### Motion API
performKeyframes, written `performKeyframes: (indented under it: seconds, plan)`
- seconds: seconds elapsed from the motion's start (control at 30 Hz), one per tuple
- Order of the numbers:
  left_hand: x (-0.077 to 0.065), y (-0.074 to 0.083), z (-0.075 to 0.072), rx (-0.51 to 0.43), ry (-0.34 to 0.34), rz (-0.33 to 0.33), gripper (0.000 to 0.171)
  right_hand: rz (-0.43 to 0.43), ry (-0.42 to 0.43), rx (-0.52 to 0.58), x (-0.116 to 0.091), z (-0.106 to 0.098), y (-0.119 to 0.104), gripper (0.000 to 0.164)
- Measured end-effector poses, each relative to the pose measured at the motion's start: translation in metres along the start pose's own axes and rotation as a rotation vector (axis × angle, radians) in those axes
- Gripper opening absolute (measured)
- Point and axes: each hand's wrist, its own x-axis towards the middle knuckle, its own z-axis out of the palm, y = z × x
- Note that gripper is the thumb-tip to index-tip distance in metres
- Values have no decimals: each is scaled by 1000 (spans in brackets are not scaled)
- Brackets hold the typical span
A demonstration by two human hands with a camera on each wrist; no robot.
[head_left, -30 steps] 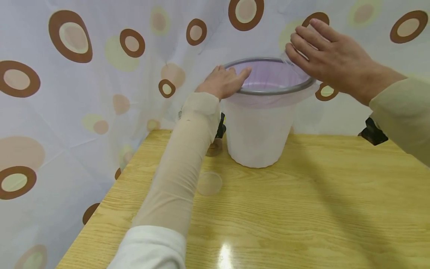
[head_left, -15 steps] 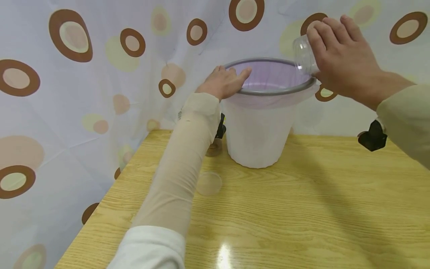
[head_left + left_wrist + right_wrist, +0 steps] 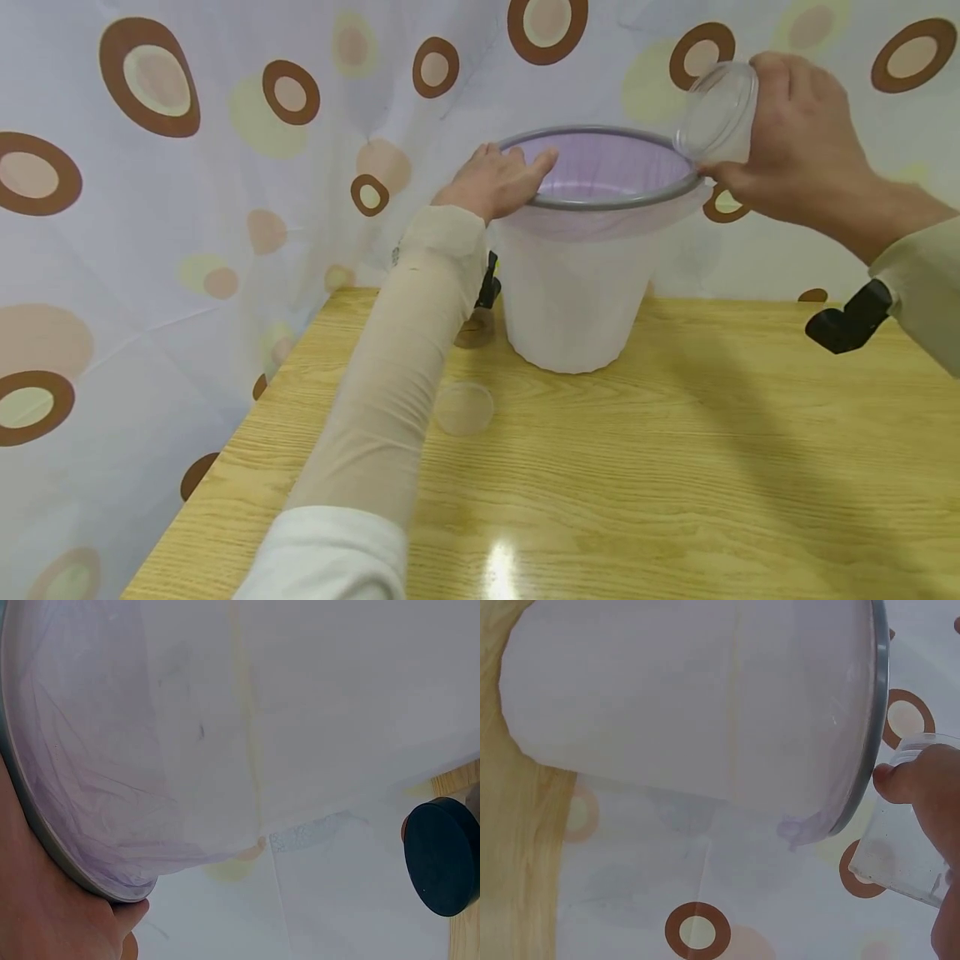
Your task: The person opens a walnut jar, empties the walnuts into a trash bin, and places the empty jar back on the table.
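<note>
A: Held what in the right hand (image 3: 810, 137)?
B: Held a clear cup (image 3: 720, 112) up in the air, tilted, right by the right edge of the white bin (image 3: 577, 300).
A: Did what with the right fingers?
B: Pinched the cup between fingers and thumb, with the thumb low, just beside the gray rim (image 3: 607, 202). Could not tell about touching it.
A: Did what with the left hand (image 3: 491, 183)?
B: Gripped the left side of the rim. Had bent fingers over it and the thumb out over the purple bag (image 3: 592, 167) inside.
A: Saw what else?
B: Saw a round clear disc (image 3: 465, 408) flat on the wood counter (image 3: 675, 467), near the bin. Saw a brownish thing (image 3: 476, 333) too, partly hidden by the left sleeve (image 3: 397, 358). Could not tell what to call it.
</note>
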Motion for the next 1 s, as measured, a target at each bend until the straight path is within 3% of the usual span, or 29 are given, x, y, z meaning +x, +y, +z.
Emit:
performKeyframes:
  seconds: [0.23,0.4,0.63,0.83,1.0]
  plan:
    - [-2,0,-1,-14,-11,-7,83,68,58,210,-8,4,1,87]
    - [-2,0,-1,-16,-15,-9,83,58,108,308,-15,10,5,78]
    - [-1,1,0,-5,-3,-8,84,308,17,442,-35,12,9,91]
    - [0,3,1,-11,-8,7,82,415,-11,439,-51,14,9,88]
    - [1,2,1,7,-3,19,82,487,-50,498,-64,20,13,84]
